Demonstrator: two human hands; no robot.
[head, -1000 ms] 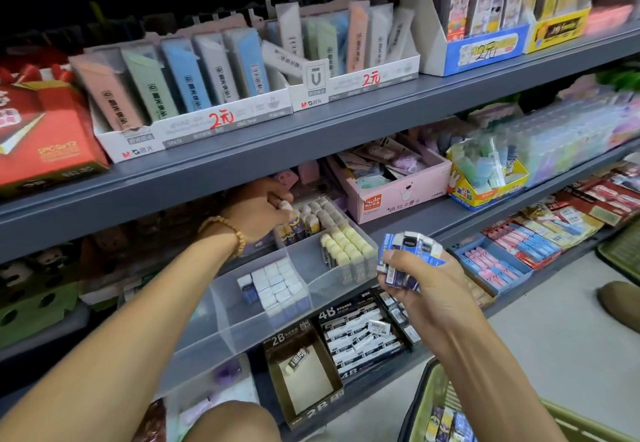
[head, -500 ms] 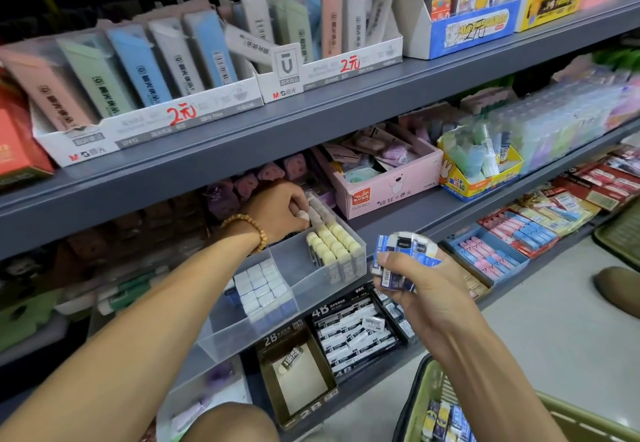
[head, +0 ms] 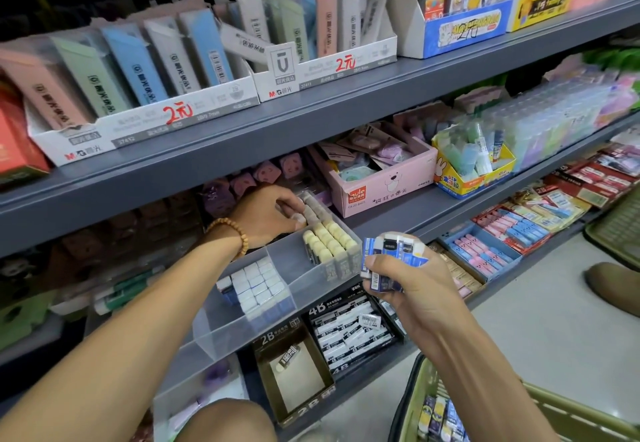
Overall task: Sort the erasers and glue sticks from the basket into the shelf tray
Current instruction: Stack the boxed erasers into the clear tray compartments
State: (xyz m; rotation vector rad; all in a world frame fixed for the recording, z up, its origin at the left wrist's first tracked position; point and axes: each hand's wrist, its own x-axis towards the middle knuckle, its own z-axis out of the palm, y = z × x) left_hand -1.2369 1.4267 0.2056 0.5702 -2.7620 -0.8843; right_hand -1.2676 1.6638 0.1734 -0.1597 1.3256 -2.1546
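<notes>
Mid-sort, by the looks of it. Left hand (head: 273, 214) reaching into the back of the clear shelf tray (head: 277, 258) at frame centre, fingers curled together among the capped glue sticks (head: 327, 240) in the right-hand compartment. Can't tell whether anything is actually pinched there, too hidden by the knuckles. Right hand (head: 408, 278) just right of the tray's front corner, clamped on a fat stack of blue-and-white erasers (head: 393, 251), thumb over the front, fingers wrapped behind. More erasers already lined up in the tray's middle compartment (head: 256, 284). Green basket (head: 554, 414) down at lower right, a few blue items left inside at the bottom edge.

Stuff that could go sideways from here, just guessing:

- Way too many erasers in one grip. Loosening the thumb to peel one off probably lets the rest slide, straight onto the 4B box (head: 349, 323) below or the floor.
- Tray sticking out past the shelf edge, so a nudge from the left forearm lying over it could tip or drag it.
- Glue sticks standing upright and packed tight. Poking around back there could topple a row like dominoes.
- Easy mix-up too: erasers dropped in the glue compartment, with the divider so low and clear.
</notes>
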